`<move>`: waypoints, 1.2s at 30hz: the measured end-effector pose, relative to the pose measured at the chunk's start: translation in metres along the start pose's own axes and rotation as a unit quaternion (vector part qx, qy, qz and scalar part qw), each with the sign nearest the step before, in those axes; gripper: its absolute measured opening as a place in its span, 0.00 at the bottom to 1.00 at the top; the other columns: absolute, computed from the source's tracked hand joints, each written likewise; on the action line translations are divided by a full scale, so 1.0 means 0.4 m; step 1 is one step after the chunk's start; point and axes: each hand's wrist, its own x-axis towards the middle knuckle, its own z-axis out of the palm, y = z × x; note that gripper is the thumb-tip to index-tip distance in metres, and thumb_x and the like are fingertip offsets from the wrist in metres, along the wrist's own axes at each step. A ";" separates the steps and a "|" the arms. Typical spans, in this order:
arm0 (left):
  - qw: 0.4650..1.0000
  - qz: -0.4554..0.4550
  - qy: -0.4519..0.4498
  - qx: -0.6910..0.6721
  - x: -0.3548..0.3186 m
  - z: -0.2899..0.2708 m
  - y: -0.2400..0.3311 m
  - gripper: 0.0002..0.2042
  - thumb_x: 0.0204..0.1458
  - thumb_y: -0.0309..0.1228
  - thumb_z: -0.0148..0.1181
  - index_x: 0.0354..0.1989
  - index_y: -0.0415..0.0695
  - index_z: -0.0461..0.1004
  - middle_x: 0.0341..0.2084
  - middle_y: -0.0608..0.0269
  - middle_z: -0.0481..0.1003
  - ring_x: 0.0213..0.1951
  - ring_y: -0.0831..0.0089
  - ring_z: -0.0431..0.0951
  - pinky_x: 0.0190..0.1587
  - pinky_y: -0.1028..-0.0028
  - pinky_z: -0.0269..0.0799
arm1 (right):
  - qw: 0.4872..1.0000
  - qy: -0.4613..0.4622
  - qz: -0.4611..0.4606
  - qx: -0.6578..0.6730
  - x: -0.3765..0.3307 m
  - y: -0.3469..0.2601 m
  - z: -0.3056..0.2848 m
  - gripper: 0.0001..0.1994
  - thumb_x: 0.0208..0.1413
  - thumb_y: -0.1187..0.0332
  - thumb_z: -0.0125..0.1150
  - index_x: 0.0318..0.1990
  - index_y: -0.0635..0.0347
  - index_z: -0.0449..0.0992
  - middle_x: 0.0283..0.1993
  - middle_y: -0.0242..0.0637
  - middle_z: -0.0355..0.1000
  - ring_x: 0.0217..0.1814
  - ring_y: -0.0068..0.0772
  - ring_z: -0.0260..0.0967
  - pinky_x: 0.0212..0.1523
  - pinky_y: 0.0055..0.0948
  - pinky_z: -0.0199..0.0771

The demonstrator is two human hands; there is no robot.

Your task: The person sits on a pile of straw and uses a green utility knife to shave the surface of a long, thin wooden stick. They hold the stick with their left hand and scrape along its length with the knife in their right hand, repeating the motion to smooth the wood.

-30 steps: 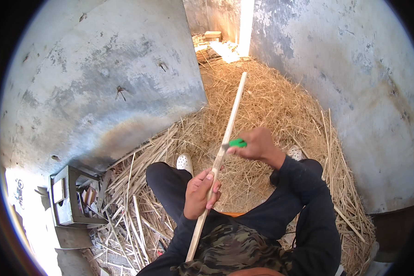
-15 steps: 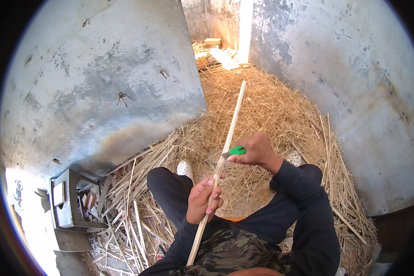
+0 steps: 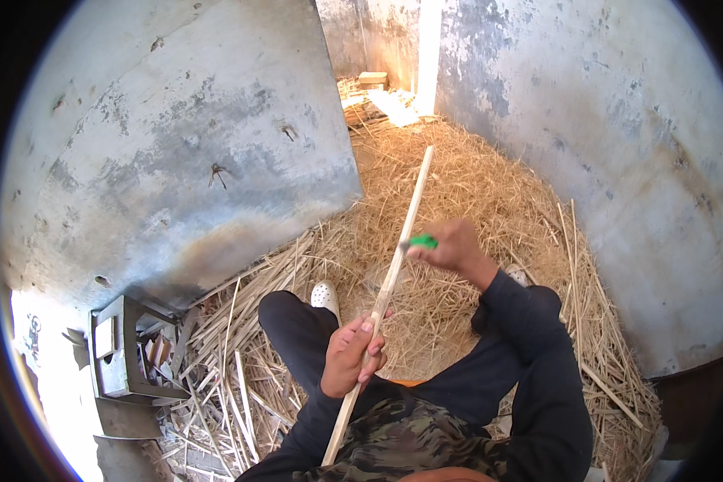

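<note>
A long, pale wooden strip (image 3: 410, 207) slants from my lap up and away to the right. My left hand (image 3: 353, 351) is closed round its lower half, thumb on top. Farther up the strip, my right hand (image 3: 451, 245) grips a green-handled knife (image 3: 423, 241). The knife's blade lies against the right edge of the strip; it is blurred by motion, and the fingers hide part of the handle.
Straw-like shavings (image 3: 490, 185) cover the floor ahead. Split sticks (image 3: 225, 353) lie in a heap at my left, more on the right. A small wooden stool or box (image 3: 128, 353) stands far left. Grey walls (image 3: 193, 120) rise on both sides; a block (image 3: 373, 79) lies at the back.
My right hand has moved the knife a little farther up the strip, away from my left hand. My left hand keeps its hold on the strip, nearly still.
</note>
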 end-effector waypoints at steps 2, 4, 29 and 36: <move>1.000 0.003 -0.002 0.027 -0.011 0.011 0.016 0.19 0.66 0.35 0.40 0.59 0.33 0.61 0.20 0.71 0.62 0.10 0.86 0.56 0.16 0.86 0.53 | 0.998 -0.001 0.044 -0.033 0.027 0.074 0.006 0.38 0.52 0.26 0.40 0.10 0.51 0.67 0.07 0.26 0.55 0.08 0.25 0.52 0.10 0.30 0.51; 0.999 -0.019 -0.004 0.028 -0.013 0.022 0.012 0.19 0.66 0.35 0.42 0.57 0.32 0.62 0.20 0.71 0.64 0.09 0.86 0.55 0.16 0.85 0.54 | 0.994 0.028 0.089 -0.058 0.060 0.138 -0.034 0.37 0.53 0.27 0.41 0.09 0.50 0.65 0.07 0.25 0.52 0.08 0.24 0.49 0.10 0.30 0.48; 0.987 0.041 0.017 0.156 0.061 0.042 0.035 0.19 0.65 0.37 0.45 0.57 0.35 0.66 0.20 0.70 0.67 0.11 0.89 0.59 0.14 0.88 0.54 | 0.999 0.033 -0.017 -0.016 0.022 0.012 -0.042 0.34 0.39 0.27 0.59 0.09 0.52 0.67 0.07 0.30 0.58 0.07 0.31 0.58 0.11 0.30 0.55; 0.980 0.019 0.022 0.199 0.018 0.051 0.035 0.18 0.65 0.36 0.45 0.56 0.36 0.67 0.20 0.71 0.67 0.11 0.88 0.59 0.15 0.87 0.53 | 0.982 0.036 0.155 -0.106 0.082 0.205 -0.024 0.35 0.50 0.28 0.47 0.13 0.51 0.70 0.09 0.27 0.57 0.10 0.25 0.54 0.11 0.29 0.49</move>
